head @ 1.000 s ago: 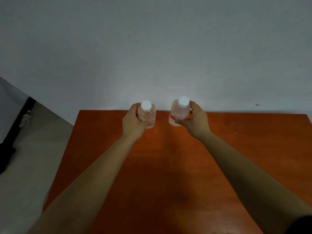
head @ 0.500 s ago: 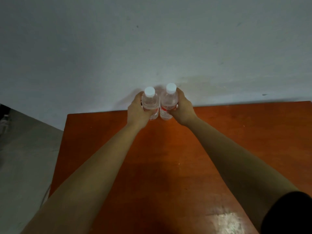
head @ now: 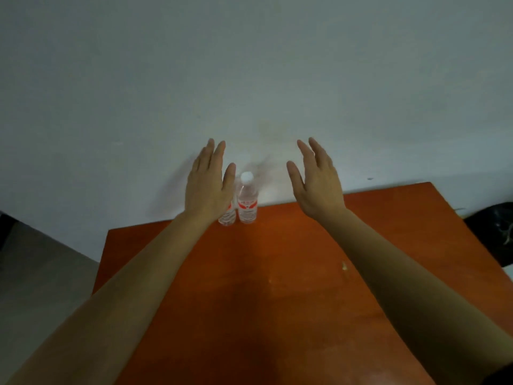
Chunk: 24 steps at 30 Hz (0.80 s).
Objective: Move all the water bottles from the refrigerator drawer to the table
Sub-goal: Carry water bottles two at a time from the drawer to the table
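Two water bottles point(head: 247, 202) stand upright, side by side, at the tabletop's point(head: 277, 287) far edge against the wall point(head: 249, 79), the left one partly behind the left hand point(head: 206, 187).

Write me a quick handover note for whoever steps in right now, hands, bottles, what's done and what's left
Left hand: open, fingers spread, holding nothing; it hides most of one bottle.
Right hand: open, empty, raised clear of the bottles.
Bottles: two stand upright side by side at the far edge of the orange table, close to the wall. The right bottle shows fully, white cap on; the left bottle shows only at its base.
Done: these two bottles are on the table.
Left: the refrigerator drawer is out of view, so check it for more bottles and bring any over.
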Each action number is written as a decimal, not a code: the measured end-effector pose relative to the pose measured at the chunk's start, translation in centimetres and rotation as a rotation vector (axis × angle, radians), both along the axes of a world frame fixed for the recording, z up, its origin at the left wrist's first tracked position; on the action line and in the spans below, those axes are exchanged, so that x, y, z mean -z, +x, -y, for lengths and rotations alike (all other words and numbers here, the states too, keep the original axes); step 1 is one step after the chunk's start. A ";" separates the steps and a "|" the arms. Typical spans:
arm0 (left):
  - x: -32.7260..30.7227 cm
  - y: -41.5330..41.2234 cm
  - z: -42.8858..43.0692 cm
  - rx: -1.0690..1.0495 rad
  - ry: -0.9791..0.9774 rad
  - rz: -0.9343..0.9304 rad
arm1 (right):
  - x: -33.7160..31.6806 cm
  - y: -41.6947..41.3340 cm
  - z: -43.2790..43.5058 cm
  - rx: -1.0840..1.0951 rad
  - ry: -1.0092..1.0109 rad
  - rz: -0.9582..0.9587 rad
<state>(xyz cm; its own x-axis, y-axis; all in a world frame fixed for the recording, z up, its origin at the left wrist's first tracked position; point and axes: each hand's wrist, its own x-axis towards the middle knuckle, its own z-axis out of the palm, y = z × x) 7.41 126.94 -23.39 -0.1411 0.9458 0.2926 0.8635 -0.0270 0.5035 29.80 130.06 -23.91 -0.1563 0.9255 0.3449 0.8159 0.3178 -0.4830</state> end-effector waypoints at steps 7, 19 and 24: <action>-7.1 15.8 4.7 0.214 0.238 -0.283 | -5.3 17.2 9.9 0.267 0.180 0.312; -10.4 54.3 27.1 0.736 0.377 -0.489 | -9.4 53.5 47.7 0.966 0.192 0.464; -10.6 66.3 35.1 0.984 0.481 -0.471 | -9.1 62.3 59.7 1.166 0.158 0.449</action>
